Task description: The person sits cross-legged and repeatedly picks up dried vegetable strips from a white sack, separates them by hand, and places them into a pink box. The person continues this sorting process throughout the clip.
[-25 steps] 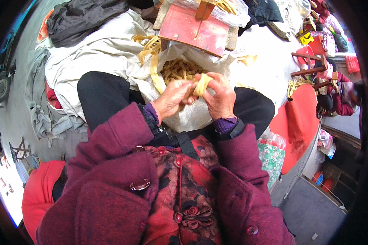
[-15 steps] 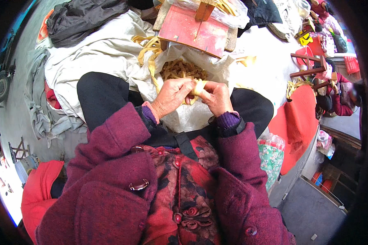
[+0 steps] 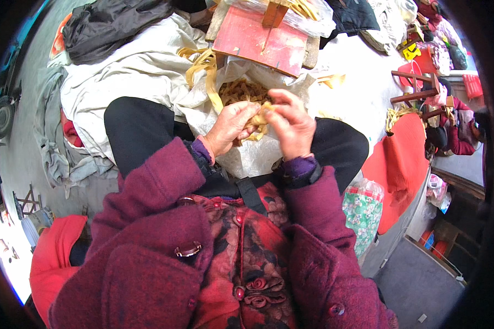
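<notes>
My left hand (image 3: 231, 127) pinches a small bundle of pale yellow strip (image 3: 259, 119) between thumb and fingers, above my lap. My right hand (image 3: 293, 126) grips the same bundle from the right with thumb and bent fingers, its upper fingers lifted a little. Beneath and behind the hands, a white plastic sack (image 3: 246, 158) holds a pile of tan strip pieces (image 3: 237, 88). Longer yellow strips (image 3: 211, 82) hang at the left of the sack, beside a worn red board (image 3: 258, 38) with a wooden post on it.
White cloths (image 3: 121, 68) and a dark jacket (image 3: 110, 27) lie at upper left. A red cloth (image 3: 395, 170) and a patterned bag (image 3: 361, 214) sit at my right. Farther right are a wooden stool frame (image 3: 414, 96) and another person in maroon (image 3: 461, 137). A wheel shows at far left.
The yellow loop at my fingers has become a more compact bundle. My right hand's fingers have lifted and shifted over it, while my left hand keeps its hold.
</notes>
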The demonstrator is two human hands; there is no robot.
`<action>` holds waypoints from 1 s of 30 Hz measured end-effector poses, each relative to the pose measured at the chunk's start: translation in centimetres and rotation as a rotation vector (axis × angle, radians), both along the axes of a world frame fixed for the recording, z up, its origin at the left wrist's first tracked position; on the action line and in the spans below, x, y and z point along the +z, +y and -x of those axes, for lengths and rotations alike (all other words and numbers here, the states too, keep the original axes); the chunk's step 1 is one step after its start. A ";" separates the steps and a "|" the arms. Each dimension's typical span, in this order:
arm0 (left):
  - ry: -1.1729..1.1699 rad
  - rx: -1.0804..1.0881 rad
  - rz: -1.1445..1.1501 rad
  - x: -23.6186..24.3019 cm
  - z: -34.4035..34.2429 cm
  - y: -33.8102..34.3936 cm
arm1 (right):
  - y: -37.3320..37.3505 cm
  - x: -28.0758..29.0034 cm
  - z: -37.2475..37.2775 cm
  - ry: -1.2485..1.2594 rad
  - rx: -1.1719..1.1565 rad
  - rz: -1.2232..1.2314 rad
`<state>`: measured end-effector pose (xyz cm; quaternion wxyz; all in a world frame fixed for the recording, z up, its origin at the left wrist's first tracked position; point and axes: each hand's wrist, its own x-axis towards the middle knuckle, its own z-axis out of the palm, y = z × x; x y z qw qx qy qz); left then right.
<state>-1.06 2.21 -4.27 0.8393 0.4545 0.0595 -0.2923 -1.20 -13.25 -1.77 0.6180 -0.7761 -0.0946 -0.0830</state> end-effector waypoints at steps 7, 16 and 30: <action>-0.041 -0.163 -0.065 1.4 0.6 1.2 | -2.3 -0.2 -1.0 0.520 -0.064 -0.350; 0.253 -0.275 0.203 0.3 0.2 1.8 | 0.8 0.7 0.7 0.731 0.117 -0.429; -0.574 -0.198 -0.540 0.7 -0.3 1.6 | -1.0 0.6 0.8 0.500 -0.042 -0.106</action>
